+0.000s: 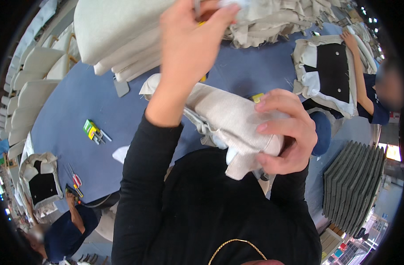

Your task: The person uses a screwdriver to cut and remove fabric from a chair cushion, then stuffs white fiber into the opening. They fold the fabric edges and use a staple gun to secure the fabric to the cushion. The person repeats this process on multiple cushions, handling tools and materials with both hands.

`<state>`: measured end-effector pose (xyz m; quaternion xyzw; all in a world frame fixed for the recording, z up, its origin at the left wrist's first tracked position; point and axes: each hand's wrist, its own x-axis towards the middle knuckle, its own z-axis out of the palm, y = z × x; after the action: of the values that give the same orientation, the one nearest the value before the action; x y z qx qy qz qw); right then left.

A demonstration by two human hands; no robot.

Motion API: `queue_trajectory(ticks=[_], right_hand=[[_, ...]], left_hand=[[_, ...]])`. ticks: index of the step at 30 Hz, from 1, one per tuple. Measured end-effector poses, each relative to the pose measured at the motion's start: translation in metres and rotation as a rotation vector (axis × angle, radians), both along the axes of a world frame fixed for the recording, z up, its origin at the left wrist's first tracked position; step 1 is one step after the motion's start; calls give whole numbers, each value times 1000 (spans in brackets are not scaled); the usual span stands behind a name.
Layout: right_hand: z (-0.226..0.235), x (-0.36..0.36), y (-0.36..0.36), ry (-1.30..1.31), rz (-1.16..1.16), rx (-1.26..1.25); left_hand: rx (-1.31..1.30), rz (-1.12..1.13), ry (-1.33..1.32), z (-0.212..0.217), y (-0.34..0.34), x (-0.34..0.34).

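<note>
Right hand (pixel 287 132): fingers (pixel 272 126) curled closed over the end of a beige woven fabric cover (pixel 228 117) wrapped around a padded piece, held against the person's black-sleeved torso, above the near edge of the blue table (pixel 78 110). A bit of clear film appears to lie under the fingertips; not certain. Left hand (pixel 188 35): raised high, fingers pinched shut at the top edge of the view on a small object, partly cut off and blurred; what it is cannot be told. A yellow spot shows just beside the thumb. The beige cover runs from the right hand up and left, passing behind the left forearm. Behind the left hand, a stack of cream upholstered cushions (pixel 118 31) rests on the table, with a heap of loose beige fabric pieces (pixel 277 20) to its right. On the table's left part lies a small green-and-yellow box (pixel 90 129) with slim metal tools beside it; its contents are not visible. Far right, another person's arm (pixel 359 75) rests on a cream cover with a black panel (pixel 332 73). Lower right, a stack of grey ribbed panels (pixel 354 185). Lower left, another person at a second black-and-cream piece (pixel 42 181), red-handled scissors (pixel 76 181) nearby.
</note>
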<state>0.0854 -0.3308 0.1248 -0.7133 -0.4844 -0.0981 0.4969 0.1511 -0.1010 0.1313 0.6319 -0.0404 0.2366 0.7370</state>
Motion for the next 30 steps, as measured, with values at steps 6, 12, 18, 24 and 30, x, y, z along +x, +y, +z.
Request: queue_trajectory(ticks=[6, 12, 18, 24, 30], right_hand=[[9, 29, -22, 21, -124, 29], [14, 40, -14, 35, -174, -9], [15, 27, 9, 84, -168, 51], [12, 36, 2, 66, -142, 2], [9, 41, -5, 99, -131, 21]], left_hand=[[-27, -50, 72, -16, -1, -90], [165, -200, -47, -39, -25, -120], [431, -84, 57, -21, -29, -115], [616, -34, -1, -50, -2, -141], [638, -29, 60, -59, 9, -161]])
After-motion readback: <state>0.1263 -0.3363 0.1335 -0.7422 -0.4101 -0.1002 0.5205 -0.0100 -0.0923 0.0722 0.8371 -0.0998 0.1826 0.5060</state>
